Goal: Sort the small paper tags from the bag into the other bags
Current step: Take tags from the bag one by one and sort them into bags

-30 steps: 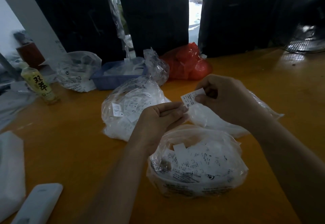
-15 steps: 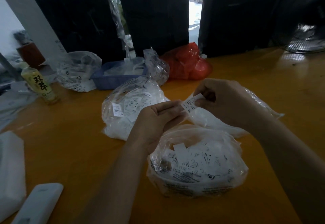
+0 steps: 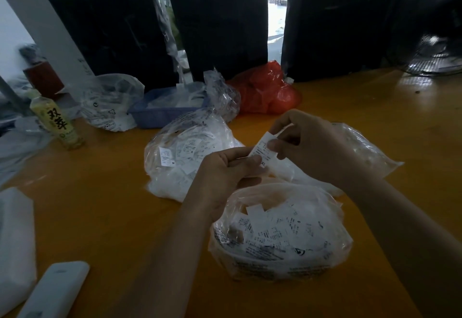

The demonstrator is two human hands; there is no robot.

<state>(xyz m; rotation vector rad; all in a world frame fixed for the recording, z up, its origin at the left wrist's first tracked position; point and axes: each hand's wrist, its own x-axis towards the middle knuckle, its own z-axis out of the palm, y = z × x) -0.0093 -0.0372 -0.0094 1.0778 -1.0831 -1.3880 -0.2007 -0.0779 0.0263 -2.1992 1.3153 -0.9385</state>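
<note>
**Tag Held Between Both Hands for Reading**

One paper tag (image 3: pixel 262 151) is pinched by both hands above the counter (image 3: pixel 100 205): its lower end by the left hand (image 3: pixel 225 175), its upper edge by the right hand (image 3: pixel 310 147). A size mark "XL" is seen on it. The source bag (image 3: pixel 280 232) of tags lies just below the hands; one receiving bag (image 3: pixel 185 152) lies beside the left hand, another (image 3: pixel 362 152) under the right. The tag is judged light, thin and easily creased; it should be held by its edges, lightly.
</note>
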